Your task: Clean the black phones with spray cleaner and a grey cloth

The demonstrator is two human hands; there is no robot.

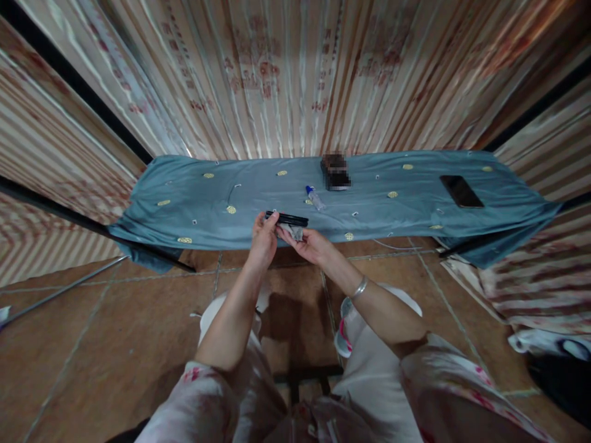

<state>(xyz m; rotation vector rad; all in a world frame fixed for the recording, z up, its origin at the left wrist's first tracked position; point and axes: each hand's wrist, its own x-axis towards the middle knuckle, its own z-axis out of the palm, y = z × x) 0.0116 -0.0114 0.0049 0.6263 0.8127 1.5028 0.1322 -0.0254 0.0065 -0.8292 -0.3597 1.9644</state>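
Observation:
My left hand is closed on a flat black object, its thumb on top. The object is slim, dark and edge-on to me, so its exact kind does not show. Under it, my right hand pinches a crumpled grey-white cloth near the object's lower side. Both hands are close together at the front edge of the cloth-covered table. Just beyond them lies a small clear bottle with a blue cap.
A dark box-like thing, partly blurred out, sits at the back of the table. A black smartphone lies to the right. Striped curtains hang behind, with dark frame poles at the sides. Below is a brown tiled floor.

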